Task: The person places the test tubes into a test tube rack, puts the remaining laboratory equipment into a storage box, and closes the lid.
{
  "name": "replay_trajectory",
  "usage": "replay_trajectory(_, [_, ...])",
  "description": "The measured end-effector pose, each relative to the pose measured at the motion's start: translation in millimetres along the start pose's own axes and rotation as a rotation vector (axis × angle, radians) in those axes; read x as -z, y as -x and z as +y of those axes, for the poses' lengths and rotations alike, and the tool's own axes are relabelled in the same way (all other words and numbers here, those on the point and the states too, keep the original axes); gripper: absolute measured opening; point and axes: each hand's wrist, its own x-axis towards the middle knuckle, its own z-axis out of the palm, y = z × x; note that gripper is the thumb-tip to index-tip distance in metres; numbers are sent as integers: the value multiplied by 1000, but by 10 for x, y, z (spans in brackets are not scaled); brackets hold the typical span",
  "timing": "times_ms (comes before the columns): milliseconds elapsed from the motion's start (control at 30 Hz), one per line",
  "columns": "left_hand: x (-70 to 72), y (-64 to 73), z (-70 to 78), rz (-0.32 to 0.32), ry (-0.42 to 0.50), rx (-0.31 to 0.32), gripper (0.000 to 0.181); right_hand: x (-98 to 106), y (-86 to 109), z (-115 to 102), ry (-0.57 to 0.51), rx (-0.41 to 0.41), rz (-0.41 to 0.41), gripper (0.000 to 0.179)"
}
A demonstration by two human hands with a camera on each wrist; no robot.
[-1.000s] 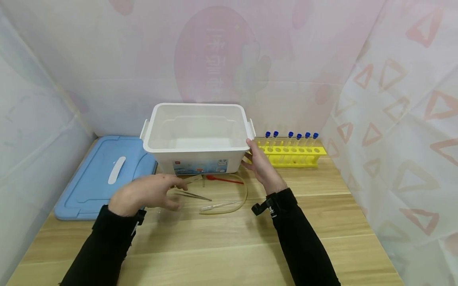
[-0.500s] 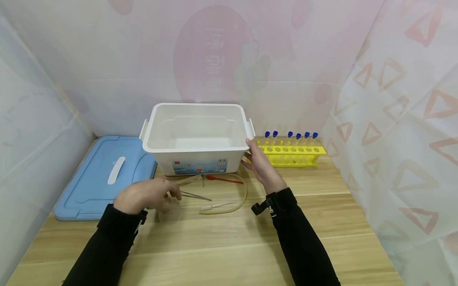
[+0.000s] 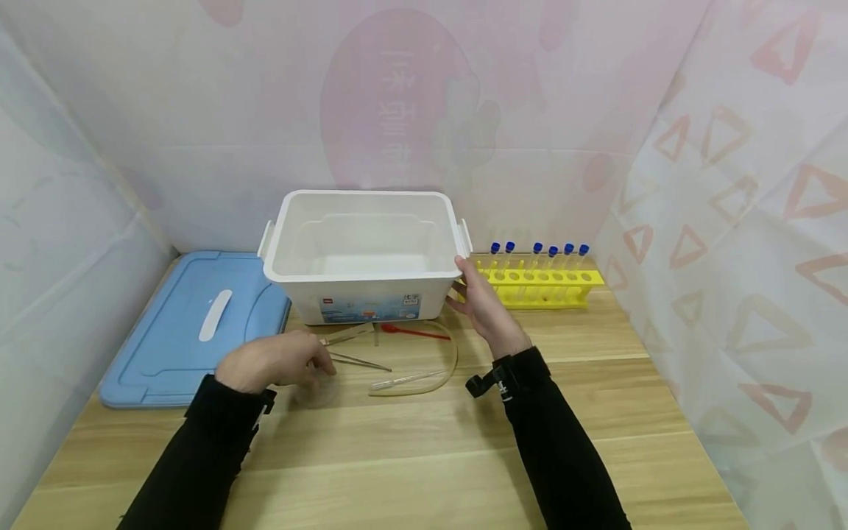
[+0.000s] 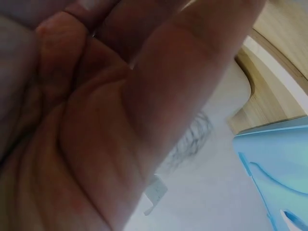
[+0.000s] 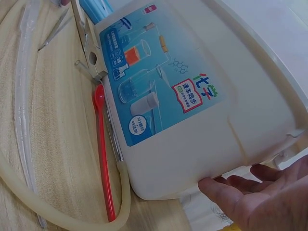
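A white storage box (image 3: pixel 301 298) with a blue chemistry label stands at the back of the table. At its front right corner my right hand (image 3: pixel 489 313) holds it, thumb at the rim and fingers against the side. My left hand (image 3: pixel 278 361) is low over the table with curled fingers, gripping a clear see-through object (image 3: pixel 313 397) that it mostly covers. Metal tweezers (image 3: pixel 363 363) lie beside its fingertips. In front of the box lie a wooden test tube clamp (image 5: pixel 89 45), a red spoon (image 5: pixel 102 144), a plastic dropper (image 3: pixel 407 380) and pale rubber tubing (image 3: pixel 455 353).
The blue lid (image 3: pixel 165 331) with a white handle lies flat at the left, close to my left wrist. Right of the box is a yellow rack (image 3: pixel 543 283) with several blue-capped test tubes. Printed cloth walls (image 3: pixel 265 103) enclose the table's back and sides.
My left hand has drawn back slightly from the tweezers and wooden clamp, and its fingers have curled in over the clear object. The right hand and the box have stayed in place.
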Motion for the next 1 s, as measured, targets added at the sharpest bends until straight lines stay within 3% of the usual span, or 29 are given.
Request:
replay_trajectory(367, [23,16,30,17,8,0,30,8,8,7,0,-7,-2,71])
replay_trajectory(567, [63,65,43,48,16,-46,28,-2,14,-4,11,1,-4,71])
replay_trajectory(833, [141,171,83,192,-65,-123,32,-1,10,-10,11,-1,-3,70])
replay_trajectory(1000, [196,270,136,299,0,-168,45,7,7,-4,9,4,-7,71])
